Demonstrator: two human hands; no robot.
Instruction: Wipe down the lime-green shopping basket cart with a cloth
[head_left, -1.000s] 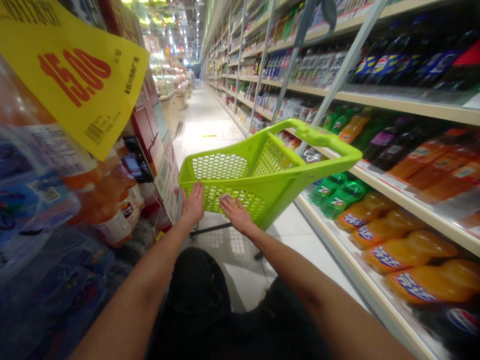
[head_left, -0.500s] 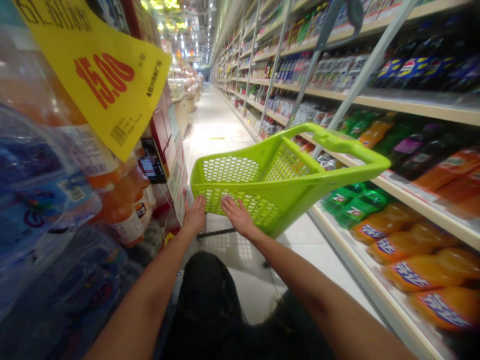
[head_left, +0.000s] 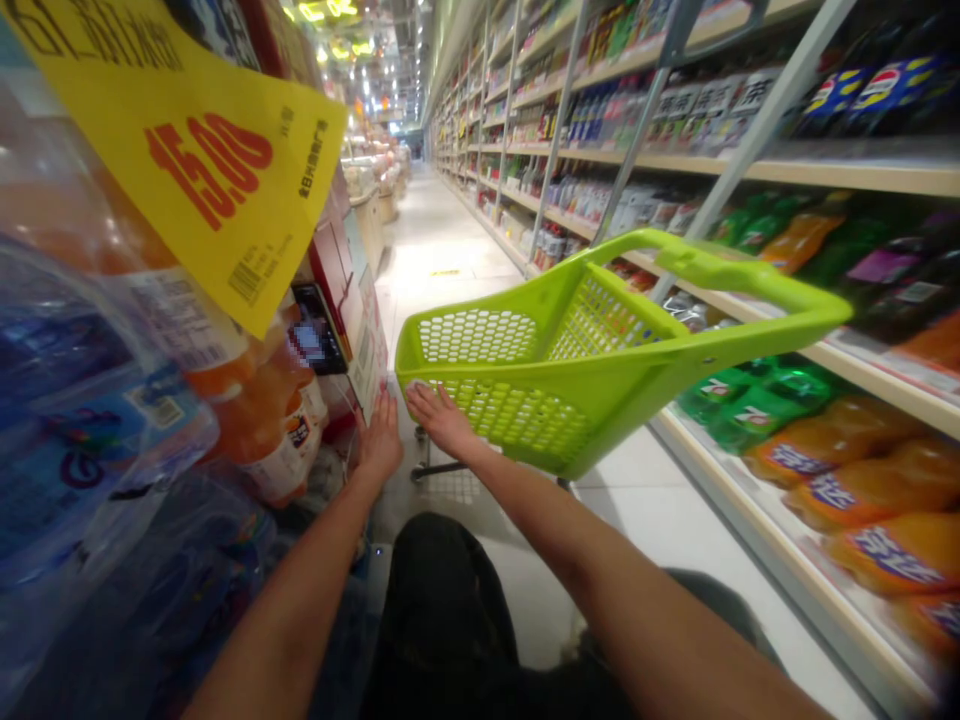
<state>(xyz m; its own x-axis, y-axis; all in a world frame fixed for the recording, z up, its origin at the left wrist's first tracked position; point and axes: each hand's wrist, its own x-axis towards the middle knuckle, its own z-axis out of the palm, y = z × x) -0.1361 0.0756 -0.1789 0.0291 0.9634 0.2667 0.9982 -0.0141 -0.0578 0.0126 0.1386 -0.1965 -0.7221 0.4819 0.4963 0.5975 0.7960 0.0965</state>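
A bright green plastic shopping cart with honeycomb side openings stands on the floor ahead, its handle pointing right. My right hand is against the near side of the cart, close to its left corner, with fingers stretched forward. I cannot tell how firmly it touches. Just left of that corner, my left hand reaches forward with straight fingers, beside the stacked cartons. Nothing shows in the left hand. A small pale patch lies at the right fingertips, too blurred to name.
At left, wrapped bottle packs and orange drink bottles sit under a yellow price sign. A dark screen-like panel faces me. Drink shelves line the right side. A tiled aisle runs ahead.
The cart and shelves have shifted in view, the cart appearing farther right. My left hand has come away from the cart's corner toward the cartons. My right hand has moved left along the cart's side.
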